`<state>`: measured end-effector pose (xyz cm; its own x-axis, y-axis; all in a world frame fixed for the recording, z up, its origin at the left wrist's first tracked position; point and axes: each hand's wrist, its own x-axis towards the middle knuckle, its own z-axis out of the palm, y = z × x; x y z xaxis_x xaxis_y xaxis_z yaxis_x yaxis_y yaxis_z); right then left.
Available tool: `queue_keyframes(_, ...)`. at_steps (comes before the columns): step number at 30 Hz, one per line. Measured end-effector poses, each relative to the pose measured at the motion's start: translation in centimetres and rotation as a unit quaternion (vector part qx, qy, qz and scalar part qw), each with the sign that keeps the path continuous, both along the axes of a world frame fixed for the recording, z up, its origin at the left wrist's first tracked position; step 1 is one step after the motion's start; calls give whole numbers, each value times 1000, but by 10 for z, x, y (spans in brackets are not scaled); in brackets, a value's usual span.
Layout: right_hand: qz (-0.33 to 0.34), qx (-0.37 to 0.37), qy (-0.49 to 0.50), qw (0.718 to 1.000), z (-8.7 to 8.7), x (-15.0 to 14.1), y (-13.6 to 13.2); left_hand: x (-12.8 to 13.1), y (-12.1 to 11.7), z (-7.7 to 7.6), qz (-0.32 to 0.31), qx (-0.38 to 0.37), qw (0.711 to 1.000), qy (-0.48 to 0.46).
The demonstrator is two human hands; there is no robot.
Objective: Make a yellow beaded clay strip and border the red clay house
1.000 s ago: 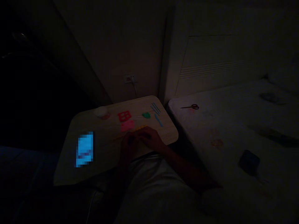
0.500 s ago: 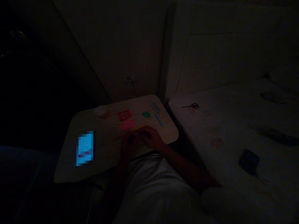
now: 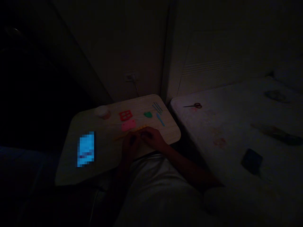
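Observation:
In dim light, my left hand point(image 3: 129, 146) and my right hand point(image 3: 153, 138) meet over the near edge of a small table point(image 3: 104, 157). Both have curled fingers, pinched close together; whatever lies between them is too dark to make out. Just beyond the fingertips lies a yellow bumpy strip point(image 3: 142, 127). A thin orange-yellow stick point(image 3: 119, 138) extends to the left of my left hand. Past the hands are a flat pink piece point(image 3: 128, 125) and a red frame-like mould point(image 3: 125, 115) with square openings. A green lump point(image 3: 148, 114) and a blue plastic knife point(image 3: 160, 119) rest farther right.
Several thin sticks point(image 3: 157, 108) lie at the table's far right corner. A white-lidded tub point(image 3: 103, 112) stands at the back left, and a lit, pixelated screen point(image 3: 85, 149) lies in front. On the pale surface to the right are scissors point(image 3: 193, 106) and a dark square object point(image 3: 252, 161).
The view has shifted very slightly and the table looks a little brighter. My hands stay together in nearly the same place, with only small finger movement.

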<state>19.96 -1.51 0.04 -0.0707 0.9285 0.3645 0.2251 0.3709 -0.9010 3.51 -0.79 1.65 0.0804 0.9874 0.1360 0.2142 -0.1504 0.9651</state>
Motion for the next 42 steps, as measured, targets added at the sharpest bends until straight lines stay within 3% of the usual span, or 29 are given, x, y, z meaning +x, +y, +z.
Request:
queue_keyframes(10, -14, -85, 27, 996, -3, -1, -2, 1, -1, -1, -1, -1, 1000, -5)
queue_keyframes(18, -2, -63, -14, 998, 8, -2, -3, 1, -1, 3, 2, 9, 1000, 15)
queue_keyframes(33, 3, 5, 3, 1000, -3, -1, 2, 1, 0, 2, -1, 12, 1000, -5)
queue_keyframes(42, -23, -44, -25, 998, -2, -2, 0, 1, 0, 0, 18, 4, 1000, -1)
